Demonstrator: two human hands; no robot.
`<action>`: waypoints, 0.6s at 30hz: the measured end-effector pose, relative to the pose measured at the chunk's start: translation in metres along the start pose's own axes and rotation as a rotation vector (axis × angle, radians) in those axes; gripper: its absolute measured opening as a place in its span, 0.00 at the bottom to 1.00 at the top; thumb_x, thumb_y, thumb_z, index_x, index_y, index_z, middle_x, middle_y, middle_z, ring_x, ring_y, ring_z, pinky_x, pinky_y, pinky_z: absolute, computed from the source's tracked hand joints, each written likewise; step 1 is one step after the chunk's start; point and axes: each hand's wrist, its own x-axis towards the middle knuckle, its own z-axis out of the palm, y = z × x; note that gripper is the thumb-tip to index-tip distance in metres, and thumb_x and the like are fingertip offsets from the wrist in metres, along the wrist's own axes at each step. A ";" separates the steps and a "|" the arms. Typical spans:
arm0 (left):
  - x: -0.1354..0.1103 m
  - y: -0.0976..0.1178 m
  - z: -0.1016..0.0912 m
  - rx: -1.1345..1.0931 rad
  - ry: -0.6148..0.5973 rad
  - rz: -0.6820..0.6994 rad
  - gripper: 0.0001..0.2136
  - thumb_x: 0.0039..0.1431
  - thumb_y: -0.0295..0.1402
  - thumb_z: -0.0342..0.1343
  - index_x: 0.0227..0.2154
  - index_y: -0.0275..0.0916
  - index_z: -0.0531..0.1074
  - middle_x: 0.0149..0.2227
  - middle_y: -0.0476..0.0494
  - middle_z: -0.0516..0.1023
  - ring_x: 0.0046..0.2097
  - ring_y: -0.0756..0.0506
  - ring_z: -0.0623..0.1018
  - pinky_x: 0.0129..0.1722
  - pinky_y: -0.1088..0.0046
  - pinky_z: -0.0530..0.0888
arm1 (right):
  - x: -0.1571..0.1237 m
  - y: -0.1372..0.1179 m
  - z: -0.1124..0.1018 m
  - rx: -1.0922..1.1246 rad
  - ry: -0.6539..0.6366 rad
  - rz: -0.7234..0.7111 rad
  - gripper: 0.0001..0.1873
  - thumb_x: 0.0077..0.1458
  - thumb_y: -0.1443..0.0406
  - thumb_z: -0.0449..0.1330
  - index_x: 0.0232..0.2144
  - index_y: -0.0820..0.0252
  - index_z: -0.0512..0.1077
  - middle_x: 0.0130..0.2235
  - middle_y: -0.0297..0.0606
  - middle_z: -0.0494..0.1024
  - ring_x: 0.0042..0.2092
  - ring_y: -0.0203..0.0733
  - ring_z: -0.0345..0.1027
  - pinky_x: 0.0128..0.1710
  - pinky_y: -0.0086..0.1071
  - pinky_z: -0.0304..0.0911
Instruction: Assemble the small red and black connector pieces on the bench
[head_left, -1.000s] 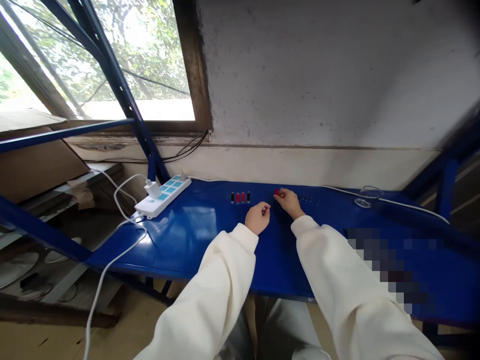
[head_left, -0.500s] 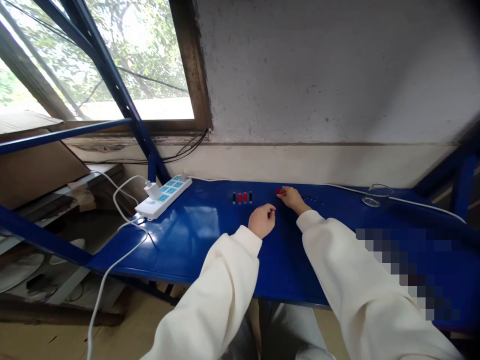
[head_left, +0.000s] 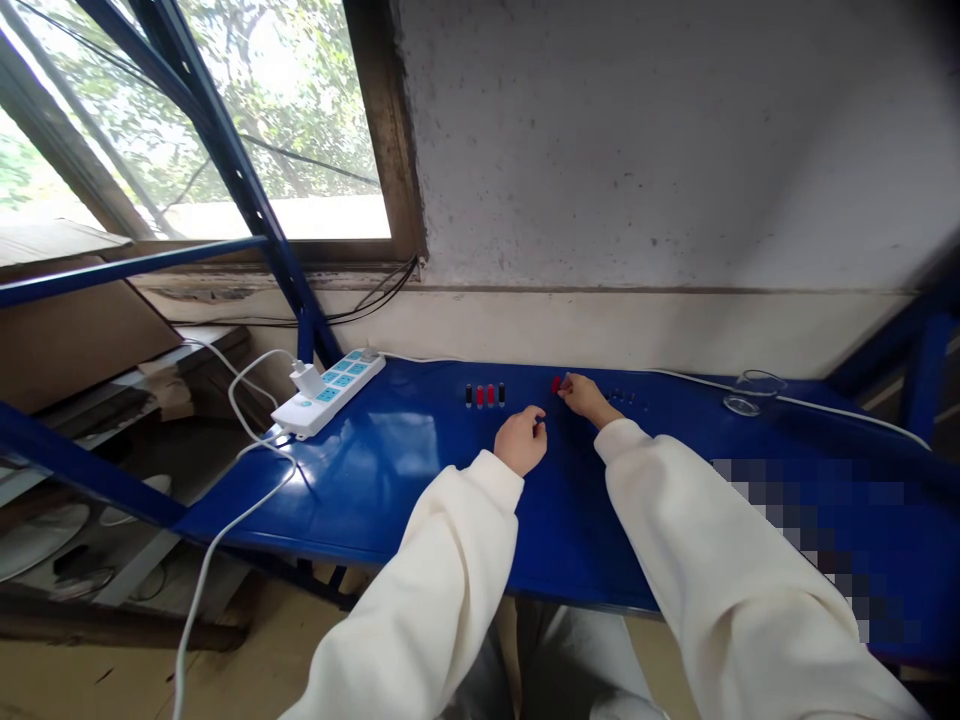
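Both my arms in white sleeves reach over a blue metal table (head_left: 390,470). My left hand (head_left: 520,440) rests on the table as a loose fist; whether it holds anything is hidden. My right hand (head_left: 583,397) pinches a small red piece (head_left: 556,384) at the table's far side. To the left of my hands stands a short row of small black and red pieces (head_left: 484,395). A row of small dark pieces (head_left: 626,397) lies just right of my right hand.
A white power strip (head_left: 330,392) with a plugged charger and white cable (head_left: 225,520) lies at the table's left end. A clear round lid or dish (head_left: 742,403) sits at the right, near a thin white cable. A wall and window are behind; cardboard lies at left.
My hands have stayed almost in place; the right hand's fingers shifted slightly on the red piece. The view moved a little.
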 end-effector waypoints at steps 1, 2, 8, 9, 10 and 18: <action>0.000 0.000 -0.001 0.006 0.021 -0.006 0.14 0.52 0.28 0.46 0.42 0.39 0.68 0.26 0.45 0.71 0.30 0.47 0.70 0.31 0.73 0.66 | 0.000 0.000 0.000 0.000 -0.003 0.000 0.05 0.46 0.69 0.57 0.29 0.64 0.70 0.30 0.42 0.74 0.32 0.37 0.67 0.32 0.28 0.58; 0.000 0.000 -0.002 0.007 0.048 -0.016 0.16 0.52 0.29 0.46 0.45 0.39 0.66 0.26 0.44 0.70 0.30 0.47 0.70 0.31 0.73 0.66 | -0.001 0.000 -0.001 0.000 -0.005 -0.001 0.05 0.46 0.69 0.57 0.30 0.64 0.70 0.30 0.42 0.74 0.32 0.37 0.67 0.31 0.28 0.58; 0.005 -0.006 -0.011 -0.042 0.183 -0.122 0.28 0.51 0.30 0.47 0.57 0.40 0.51 0.26 0.46 0.69 0.30 0.47 0.70 0.33 0.75 0.65 | -0.004 -0.002 -0.004 -0.026 0.003 0.022 0.05 0.44 0.68 0.59 0.29 0.63 0.70 0.29 0.40 0.74 0.31 0.37 0.68 0.29 0.27 0.58; 0.006 -0.008 -0.012 -0.034 0.190 -0.137 0.28 0.52 0.30 0.47 0.58 0.40 0.50 0.26 0.46 0.69 0.30 0.47 0.70 0.34 0.75 0.65 | -0.005 -0.003 -0.005 -0.030 0.000 0.032 0.06 0.44 0.68 0.59 0.29 0.63 0.70 0.29 0.40 0.74 0.31 0.38 0.68 0.29 0.27 0.58; 0.007 -0.010 -0.012 -0.019 0.193 -0.150 0.29 0.52 0.30 0.47 0.58 0.40 0.48 0.25 0.46 0.69 0.30 0.47 0.70 0.34 0.75 0.65 | -0.005 -0.003 -0.007 -0.030 -0.008 0.041 0.07 0.44 0.68 0.59 0.29 0.63 0.70 0.29 0.41 0.74 0.32 0.38 0.68 0.28 0.27 0.58; 0.013 -0.019 -0.011 0.089 0.231 -0.178 0.32 0.51 0.29 0.48 0.59 0.39 0.46 0.28 0.42 0.72 0.31 0.45 0.72 0.33 0.73 0.66 | -0.043 -0.017 -0.028 -0.083 0.014 0.113 0.10 0.47 0.64 0.58 0.32 0.65 0.71 0.33 0.50 0.75 0.36 0.47 0.69 0.31 0.31 0.58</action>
